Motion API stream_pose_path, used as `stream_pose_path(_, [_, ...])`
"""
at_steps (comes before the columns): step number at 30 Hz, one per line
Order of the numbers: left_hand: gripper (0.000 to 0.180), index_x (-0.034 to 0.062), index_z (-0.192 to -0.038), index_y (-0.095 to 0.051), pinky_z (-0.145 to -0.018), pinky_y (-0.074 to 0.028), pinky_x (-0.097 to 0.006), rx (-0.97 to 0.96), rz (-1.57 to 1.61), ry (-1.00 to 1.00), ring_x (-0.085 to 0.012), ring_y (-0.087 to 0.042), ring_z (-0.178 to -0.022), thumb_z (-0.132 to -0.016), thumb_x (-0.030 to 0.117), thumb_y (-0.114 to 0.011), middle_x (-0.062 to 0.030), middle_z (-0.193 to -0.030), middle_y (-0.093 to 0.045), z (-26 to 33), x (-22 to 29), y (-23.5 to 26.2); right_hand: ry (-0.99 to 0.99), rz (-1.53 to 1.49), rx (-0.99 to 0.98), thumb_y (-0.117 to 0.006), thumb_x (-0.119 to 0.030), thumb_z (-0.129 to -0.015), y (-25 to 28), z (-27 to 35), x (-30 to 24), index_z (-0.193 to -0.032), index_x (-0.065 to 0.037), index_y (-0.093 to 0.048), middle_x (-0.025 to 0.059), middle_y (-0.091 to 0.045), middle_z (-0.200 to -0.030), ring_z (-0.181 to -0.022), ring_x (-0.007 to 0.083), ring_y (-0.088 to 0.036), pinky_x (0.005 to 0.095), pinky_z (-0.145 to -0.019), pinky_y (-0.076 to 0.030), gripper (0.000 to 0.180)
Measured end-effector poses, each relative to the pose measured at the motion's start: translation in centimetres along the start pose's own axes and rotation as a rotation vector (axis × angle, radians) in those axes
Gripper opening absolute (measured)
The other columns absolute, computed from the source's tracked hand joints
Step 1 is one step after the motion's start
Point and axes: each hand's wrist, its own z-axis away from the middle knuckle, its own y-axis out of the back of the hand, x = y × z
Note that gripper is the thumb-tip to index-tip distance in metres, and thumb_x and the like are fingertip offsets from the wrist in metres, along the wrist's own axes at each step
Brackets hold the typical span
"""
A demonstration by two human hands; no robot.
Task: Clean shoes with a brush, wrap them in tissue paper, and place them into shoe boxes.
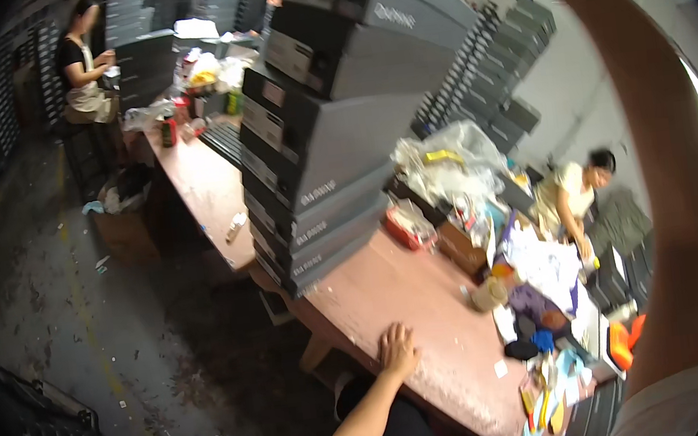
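Observation:
My left hand (pixel 399 351) lies on the near edge of the reddish worktable (pixel 446 349), its fingers spread and holding nothing. Beyond it rises a tall, leaning stack of dark grey lidded boxes (pixel 341 146), apart from the hand. My right arm (pixel 683 206) is lifted high and arches along the right side toward the top of the picture. Its hand lies outside the view, so what it holds or touches cannot be seen.
Plastic bags (pixel 454 159), a beige cup (pixel 489 294) and mixed clutter line the table's right side. One person (pixel 575 196) works there; another (pixel 82 67) is at the far left. More grey boxes (pixel 500 71) stand by the wall. A carton (pixel 129 234) sits on the littered floor.

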Motion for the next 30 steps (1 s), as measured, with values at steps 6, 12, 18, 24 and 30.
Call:
stream_pose_path(6, [0.071,0.005,-0.136,-0.046,-0.11,-0.024,-0.052,0.252,0.42,0.244,-0.0389,-0.035,-0.132,-0.084,0.049,-0.066,-0.0229,-0.136,-0.045,-3.1,-2.7,1.9,-0.069,-0.11,0.025,-0.078,-0.036,-0.067,5.7,25.4,7.0,-0.135,-0.006,-0.043,0.0252,-0.042,-0.131,-0.122,0.0425,-0.045,0.0485,-0.097,-0.045,0.082])
stream_pose_path(12, [0.078,0.0076,-0.15,-0.02,-0.114,-0.022,-0.043,-0.025,1.945,0.183,-0.0308,-0.027,-0.14,-0.095,0.057,-0.044,-0.0154,-0.152,-0.028,-1.4,11.6,12.1,-0.468,-0.389,-0.317,-0.083,-0.034,-0.068,15.6,58.0,-4.4,-0.129,-0.006,-0.046,0.0215,-0.036,-0.135,-0.124,0.0398,-0.043,0.047,-0.094,-0.048,0.076])
stream_pose_path(18, [0.061,-0.0015,-0.141,-0.039,-0.104,-0.038,-0.036,-0.18,0.771,0.206,-0.032,-0.047,-0.127,-0.098,0.041,-0.047,-0.026,-0.139,-0.044,2.3,9.9,-2.1,-0.717,-0.946,-0.733,-0.088,-0.021,-0.061,11.5,74.3,-20.0,-0.139,-0.005,-0.038,0.0241,-0.037,-0.133,-0.125,0.0391,-0.042,0.0481,-0.104,-0.038,0.094])
stream_pose_path(24, [0.054,-0.0068,-0.124,-0.052,-0.081,-0.05,-0.029,-0.481,1.136,0.513,-0.018,-0.063,-0.095,-0.094,0.037,-0.061,-0.0129,-0.106,-0.065,4.8,11.9,-0.1,-1.967,-1.321,-0.676,-0.081,-0.016,-0.074,9.2,73.2,-21.1,-0.147,0.0,-0.026,0.0169,-0.057,-0.113,-0.106,0.0228,-0.057,0.0327,-0.091,-0.046,0.093])
stream_pose_path(30, [0.04,0.0007,-0.101,-0.058,-0.073,-0.046,-0.023,-0.473,1.156,0.642,-0.0092,-0.058,-0.083,-0.09,0.038,-0.067,-0.0039,-0.091,-0.062,5.4,13.2,2.0,-2.171,-1.814,-0.458,-0.076,-0.019,-0.081,7.8,73.8,-17.2,-0.143,0.001,-0.034,0.0069,-0.06,-0.089,-0.078,0.0127,-0.057,0.025,-0.072,-0.048,0.078])
